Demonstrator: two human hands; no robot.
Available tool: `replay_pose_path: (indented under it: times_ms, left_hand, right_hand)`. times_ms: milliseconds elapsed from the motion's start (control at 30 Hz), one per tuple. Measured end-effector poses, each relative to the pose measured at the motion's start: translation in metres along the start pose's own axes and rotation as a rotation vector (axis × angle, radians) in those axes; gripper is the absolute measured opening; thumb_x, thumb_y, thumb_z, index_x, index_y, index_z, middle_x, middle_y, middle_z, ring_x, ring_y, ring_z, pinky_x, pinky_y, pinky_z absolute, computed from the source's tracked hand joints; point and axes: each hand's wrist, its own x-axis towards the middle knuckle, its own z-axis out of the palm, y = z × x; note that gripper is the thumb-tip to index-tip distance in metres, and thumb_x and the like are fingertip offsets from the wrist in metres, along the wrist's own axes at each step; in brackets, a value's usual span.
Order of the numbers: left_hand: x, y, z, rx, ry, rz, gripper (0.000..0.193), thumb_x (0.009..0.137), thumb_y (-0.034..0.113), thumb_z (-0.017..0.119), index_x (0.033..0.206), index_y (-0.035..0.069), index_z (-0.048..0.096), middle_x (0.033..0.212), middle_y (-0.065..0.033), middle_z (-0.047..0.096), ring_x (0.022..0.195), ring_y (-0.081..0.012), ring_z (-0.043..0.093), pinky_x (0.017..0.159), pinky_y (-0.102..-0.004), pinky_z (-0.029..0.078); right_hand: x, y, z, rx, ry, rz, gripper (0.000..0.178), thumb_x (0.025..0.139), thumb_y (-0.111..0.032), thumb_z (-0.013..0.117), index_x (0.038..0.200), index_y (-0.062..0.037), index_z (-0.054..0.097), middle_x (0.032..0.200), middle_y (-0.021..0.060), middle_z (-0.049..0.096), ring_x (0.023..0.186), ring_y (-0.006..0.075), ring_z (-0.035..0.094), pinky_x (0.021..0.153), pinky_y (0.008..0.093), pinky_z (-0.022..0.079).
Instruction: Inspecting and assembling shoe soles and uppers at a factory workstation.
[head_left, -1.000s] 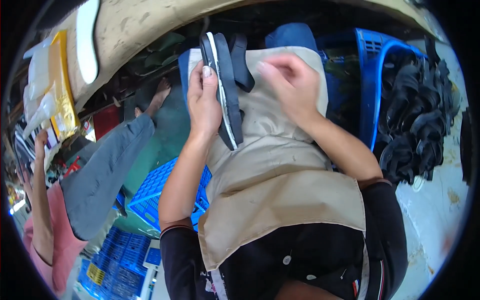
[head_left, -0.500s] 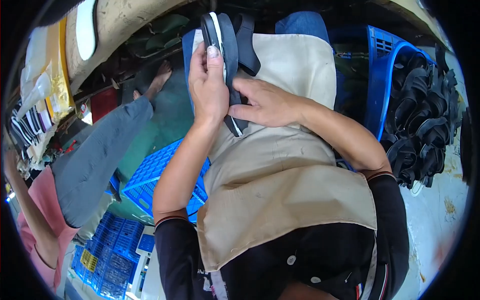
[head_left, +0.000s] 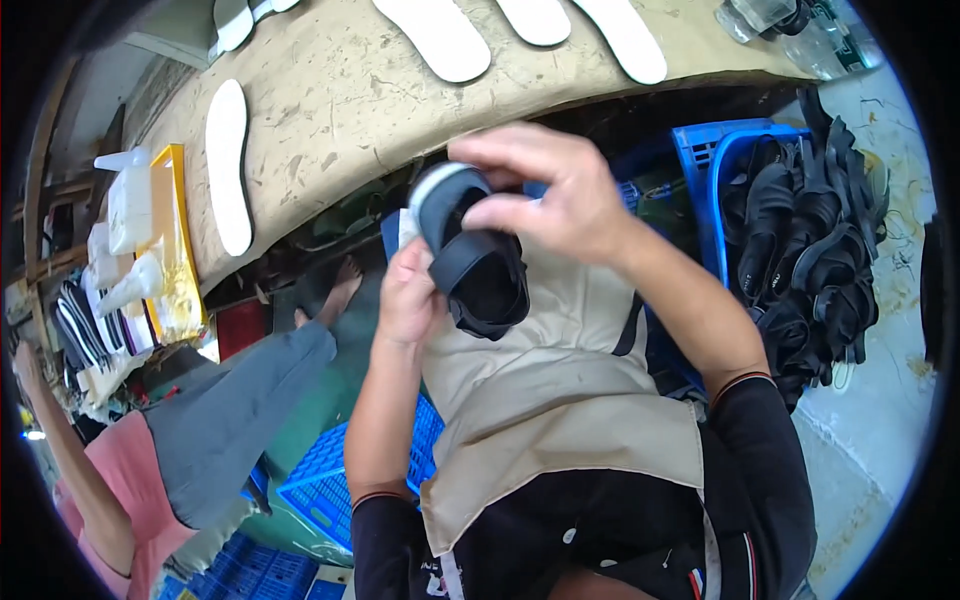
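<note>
A dark blue sandal [head_left: 478, 262] with wide straps and a pale sole edge is held up over my beige apron [head_left: 545, 400]. My left hand [head_left: 408, 300] grips its lower left side from beneath. My right hand [head_left: 545, 195] curls over the top of it, fingers on the toe end and a strap. The sandal's underside is hidden from view.
Several white insoles [head_left: 226, 160] lie on the worn workbench [head_left: 400, 90] ahead. A blue crate [head_left: 715, 190] and a heap of black sandals [head_left: 815, 250] stand to my right. Another person in grey trousers [head_left: 225, 420] and a pink top sits at left above blue crates [head_left: 320, 480].
The sandal has been turned from edge-on to strap side facing me. My right hand rose from its lower side to over its top, and the view tilted up to the workbench.
</note>
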Motion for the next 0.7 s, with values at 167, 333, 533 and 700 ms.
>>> replay_pose_path:
  times_ms: [167, 333, 533, 700]
  left_hand:
    - [-0.001, 0.0, 0.042, 0.57, 0.311, 0.612, 0.036, 0.092, 0.0, 0.062, 0.128, -0.003, 0.06, 0.125, -0.0165, 0.068, 0.11, -0.0234, 0.068, 0.095, -0.0295, 0.054]
    - [0.004, 0.018, 0.043, 1.541, 0.322, 1.028, 0.03, 0.088, -0.003, 0.066, 0.118, -0.004, 0.068, 0.115, -0.0179, 0.072, 0.102, -0.0232, 0.071, 0.086, -0.0295, 0.057]
    - [-0.005, 0.027, 0.072, 1.129, 0.544, 0.551, 0.018, 0.09, 0.005, 0.069, 0.106, -0.004, 0.073, 0.098, -0.0142, 0.076, 0.086, -0.0173, 0.07, 0.076, -0.0251, 0.055]
    - [0.011, 0.045, 0.053, 0.616, 0.31, 0.172, 0.018, 0.097, 0.011, 0.065, 0.103, -0.004, 0.071, 0.091, -0.0107, 0.073, 0.077, -0.0131, 0.066, 0.074, -0.024, 0.054]
  right_hand:
    - [-0.025, 0.015, 0.017, -0.493, 0.021, -0.214, 0.035, 0.078, 0.009, 0.07, 0.111, -0.0007, 0.073, 0.102, 0.0126, 0.071, 0.081, 0.0203, 0.067, 0.069, 0.0243, 0.054]
    - [-0.025, 0.027, 0.032, -0.462, 0.162, -0.423, 0.033, 0.076, 0.007, 0.073, 0.108, -0.0009, 0.074, 0.1, 0.0114, 0.07, 0.076, 0.0189, 0.066, 0.065, 0.0255, 0.053]
    - [-0.021, 0.025, 0.006, -0.386, 0.051, -0.153, 0.015, 0.083, -0.007, 0.075, 0.096, 0.0002, 0.075, 0.087, 0.0068, 0.069, 0.066, 0.012, 0.061, 0.06, 0.0221, 0.049]
    - [0.0, 0.009, -0.022, 0.36, -0.233, 0.624, 0.019, 0.09, -0.02, 0.074, 0.086, -0.0014, 0.074, 0.075, 0.002, 0.066, 0.061, 0.0067, 0.056, 0.056, 0.0188, 0.044]
